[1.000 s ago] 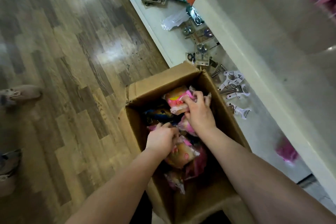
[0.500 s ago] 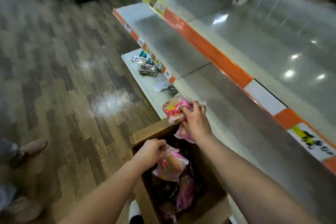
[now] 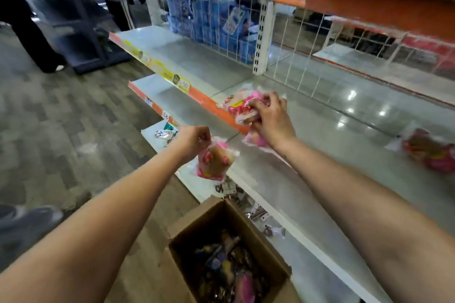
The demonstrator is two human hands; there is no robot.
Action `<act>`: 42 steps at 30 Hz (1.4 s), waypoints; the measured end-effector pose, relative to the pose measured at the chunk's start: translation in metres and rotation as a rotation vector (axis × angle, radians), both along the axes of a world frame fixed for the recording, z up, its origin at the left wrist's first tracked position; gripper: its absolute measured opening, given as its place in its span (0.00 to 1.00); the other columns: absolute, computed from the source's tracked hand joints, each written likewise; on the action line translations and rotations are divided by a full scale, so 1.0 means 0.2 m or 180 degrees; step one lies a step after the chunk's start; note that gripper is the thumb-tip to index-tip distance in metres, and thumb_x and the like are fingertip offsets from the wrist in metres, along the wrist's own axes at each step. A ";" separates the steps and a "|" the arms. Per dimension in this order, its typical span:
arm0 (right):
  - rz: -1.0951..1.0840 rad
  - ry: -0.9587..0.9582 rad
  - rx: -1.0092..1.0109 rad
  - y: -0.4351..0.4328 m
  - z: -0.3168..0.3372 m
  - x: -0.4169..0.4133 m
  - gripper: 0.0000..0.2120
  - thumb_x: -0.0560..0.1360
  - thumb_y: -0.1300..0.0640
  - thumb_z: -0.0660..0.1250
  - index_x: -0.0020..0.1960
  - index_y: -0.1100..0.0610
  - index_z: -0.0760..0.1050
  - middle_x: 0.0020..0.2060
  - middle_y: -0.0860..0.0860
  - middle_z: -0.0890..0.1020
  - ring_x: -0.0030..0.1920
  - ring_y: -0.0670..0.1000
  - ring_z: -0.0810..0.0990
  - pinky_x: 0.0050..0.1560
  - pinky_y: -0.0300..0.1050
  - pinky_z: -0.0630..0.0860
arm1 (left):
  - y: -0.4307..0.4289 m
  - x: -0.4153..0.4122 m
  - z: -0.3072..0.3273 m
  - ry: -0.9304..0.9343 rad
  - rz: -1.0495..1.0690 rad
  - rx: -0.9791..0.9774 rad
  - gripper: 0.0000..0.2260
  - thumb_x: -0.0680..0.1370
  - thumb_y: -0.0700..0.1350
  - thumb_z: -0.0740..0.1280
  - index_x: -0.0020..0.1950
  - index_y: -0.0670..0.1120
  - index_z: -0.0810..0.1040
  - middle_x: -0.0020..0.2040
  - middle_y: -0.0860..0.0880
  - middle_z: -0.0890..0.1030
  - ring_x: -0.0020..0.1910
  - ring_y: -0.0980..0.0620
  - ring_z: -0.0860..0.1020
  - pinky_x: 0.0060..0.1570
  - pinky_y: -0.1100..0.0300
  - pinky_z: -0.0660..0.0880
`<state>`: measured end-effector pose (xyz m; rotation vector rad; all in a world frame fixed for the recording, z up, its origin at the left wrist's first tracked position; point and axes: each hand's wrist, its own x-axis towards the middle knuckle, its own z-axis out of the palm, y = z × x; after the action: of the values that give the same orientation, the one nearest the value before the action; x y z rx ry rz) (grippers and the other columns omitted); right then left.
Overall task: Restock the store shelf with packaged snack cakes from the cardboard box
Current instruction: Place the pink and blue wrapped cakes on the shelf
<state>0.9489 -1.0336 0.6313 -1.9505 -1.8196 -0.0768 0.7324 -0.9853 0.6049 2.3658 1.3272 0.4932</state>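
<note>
- Snack cakes (image 3: 213, 160): pink wrappers, tan cake.
- Cardboard box (image 3: 197, 222): brown.
- Shelf (image 3: 320, 135): glossy grey-white; orange edge strip (image 3: 209, 103), yellow labels.
- Floor (image 3: 73, 118): grey-brown wood pattern.

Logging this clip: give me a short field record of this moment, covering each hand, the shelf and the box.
left hand: pinches the top of a pink snack cake pack, which hangs in front of the shelf edge
right hand: grips a bundle of packs above the shelf front
shelf: grey surface; one placed pack lies at the right, blurred
cardboard box: open on the floor below, more packs inside
background: blue packages behind wire mesh
</note>
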 end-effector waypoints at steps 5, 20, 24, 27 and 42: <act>-0.0487 -0.0085 0.0048 -0.11 0.14 0.26 0.21 0.72 0.61 0.68 0.64 0.53 0.75 0.65 0.59 0.67 0.62 0.65 0.65 0.61 0.55 0.70 | 0.07 0.21 0.22 -0.0007 -0.0287 0.0417 0.04 0.75 0.40 0.68 0.46 0.39 0.80 0.43 0.42 0.81 0.42 0.46 0.76 0.38 0.60 0.63; -0.1681 -0.0073 -0.0052 -0.68 0.23 0.79 0.20 0.76 0.60 0.62 0.67 0.50 0.69 0.64 0.59 0.64 0.62 0.65 0.64 0.59 0.58 0.72 | -0.14 1.12 0.41 -0.0266 -0.1498 0.0817 0.05 0.73 0.35 0.66 0.45 0.38 0.81 0.44 0.37 0.80 0.44 0.40 0.78 0.42 0.60 0.71; -0.2074 -0.0044 -0.0337 -0.88 0.18 0.90 0.23 0.75 0.62 0.62 0.69 0.50 0.67 0.64 0.59 0.63 0.63 0.66 0.63 0.57 0.60 0.75 | -0.30 1.31 0.37 -0.0402 -0.1706 0.0780 0.06 0.74 0.36 0.65 0.47 0.38 0.80 0.47 0.38 0.79 0.47 0.41 0.77 0.40 0.62 0.64; -0.2307 -0.0092 -0.0411 -1.02 0.16 0.97 0.23 0.75 0.60 0.63 0.69 0.52 0.66 0.64 0.59 0.63 0.63 0.66 0.63 0.58 0.60 0.75 | -0.42 1.47 0.33 -0.0345 -0.1726 0.0675 0.07 0.76 0.38 0.63 0.50 0.39 0.80 0.51 0.38 0.78 0.52 0.41 0.76 0.45 0.59 0.66; -0.2726 0.0386 -0.0903 -1.20 -0.18 1.10 0.33 0.74 0.54 0.66 0.75 0.47 0.54 0.70 0.54 0.57 0.69 0.63 0.57 0.64 0.65 0.68 | -0.68 1.84 -0.06 -0.0116 -0.2174 0.0358 0.09 0.76 0.38 0.63 0.54 0.41 0.79 0.54 0.37 0.76 0.57 0.39 0.72 0.53 0.51 0.70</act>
<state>1.1686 -1.2731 0.5958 -2.7329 -0.8425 0.0301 1.1008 -1.1208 0.5937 2.6764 0.4177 0.3975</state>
